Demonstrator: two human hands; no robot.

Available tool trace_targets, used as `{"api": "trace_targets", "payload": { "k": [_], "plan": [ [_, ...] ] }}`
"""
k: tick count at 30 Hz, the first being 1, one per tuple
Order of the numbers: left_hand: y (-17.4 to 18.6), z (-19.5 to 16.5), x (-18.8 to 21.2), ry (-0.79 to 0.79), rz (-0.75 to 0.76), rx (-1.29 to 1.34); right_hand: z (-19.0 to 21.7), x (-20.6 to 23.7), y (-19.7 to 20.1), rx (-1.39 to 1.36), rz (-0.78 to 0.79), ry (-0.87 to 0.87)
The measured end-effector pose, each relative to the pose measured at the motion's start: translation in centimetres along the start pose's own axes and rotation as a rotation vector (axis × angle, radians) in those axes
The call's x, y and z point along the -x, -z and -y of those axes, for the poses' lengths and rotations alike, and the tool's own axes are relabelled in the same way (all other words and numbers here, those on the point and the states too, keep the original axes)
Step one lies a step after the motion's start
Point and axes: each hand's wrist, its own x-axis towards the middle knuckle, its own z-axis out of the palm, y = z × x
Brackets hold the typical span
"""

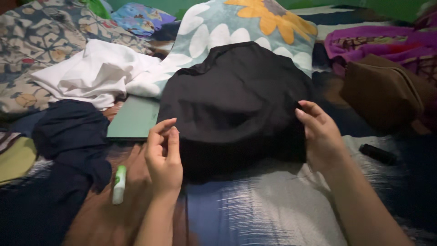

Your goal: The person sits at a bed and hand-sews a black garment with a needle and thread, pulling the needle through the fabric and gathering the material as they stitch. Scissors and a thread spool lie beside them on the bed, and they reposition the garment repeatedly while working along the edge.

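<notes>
Black cloth (236, 105) pinched btw L hand (164, 157), R hand (321, 136).

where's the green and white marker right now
The marker lies on the bed, low on the left of the head view, just left of the left hand and beside the dark blue cloth.

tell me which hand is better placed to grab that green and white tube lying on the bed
Left, probably. The left hand pinches the black cloth right beside the tube; the right hand grips the cloth's far edge.
</notes>
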Motion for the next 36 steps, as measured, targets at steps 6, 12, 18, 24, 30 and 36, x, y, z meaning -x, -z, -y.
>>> {"api": "trace_targets", "payload": {
  "k": [6,12,18,24,30,36],
  "plan": [
    [0.0,0.2,0.0,-0.083,0.004,-0.067,1.3,0.6,-1.3,0.038,-0.079,-0.052],
    [-0.1,0.6,0.0,-0.057,0.047,0.052,1.9,1.3,-2.1,-0.084,-0.101,-0.028],
    [-0.2,0.8,0.1,-0.105,0.084,0.022,2.8,1.7,-2.7,-0.051,-0.168,-0.01],
    [-0.3,0.6,0.2,-0.048,0.113,0.056,2.7,1.8,-2.3,-0.176,-0.171,-0.026],
    [-0.3,0.3,0.0,-0.028,0.149,0.064,2.7,1.7,-2.0,-0.035,-0.113,0.014],
    [-0.4,-0.3,0.4,-0.037,0.173,-0.041,1.7,1.0,-0.7,-0.131,-0.205,0.17]
  ]
}}
